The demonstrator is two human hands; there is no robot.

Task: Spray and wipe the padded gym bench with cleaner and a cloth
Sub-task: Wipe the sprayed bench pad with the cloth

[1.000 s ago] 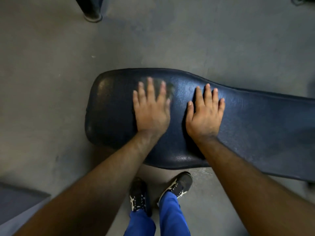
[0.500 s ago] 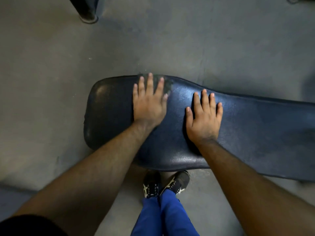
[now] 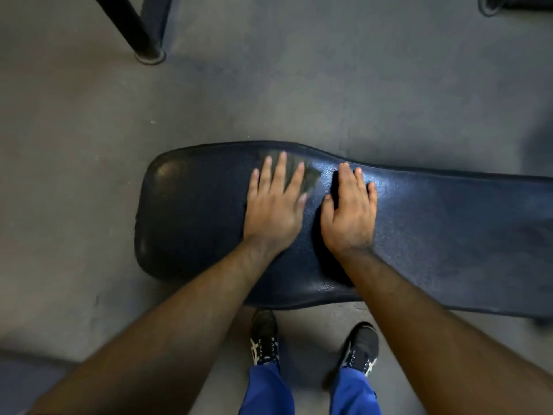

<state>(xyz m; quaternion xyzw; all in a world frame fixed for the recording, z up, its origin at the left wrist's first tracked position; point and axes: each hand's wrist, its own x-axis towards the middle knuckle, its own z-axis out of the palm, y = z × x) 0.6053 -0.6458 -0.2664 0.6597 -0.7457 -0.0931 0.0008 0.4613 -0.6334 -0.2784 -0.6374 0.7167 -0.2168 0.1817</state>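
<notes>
The padded gym bench is dark blue and runs from the centre left to the right edge of the head view. My left hand lies flat on its wide end, fingers spread. It presses a thin greyish cloth, which shows between and beyond the fingers. Just to its right, my right hand rests flat on the padding with the fingers close together and nothing in it. No spray bottle is in view.
Grey floor surrounds the bench. A black metal post stands at the upper left, and a dark object sits at the top right corner. My shoes and blue trouser legs are below the bench's near edge.
My right hand has shifted left, closer to the left hand, and its fingers have drawn together. The left hand stays on the cloth. My feet have stepped apart.
</notes>
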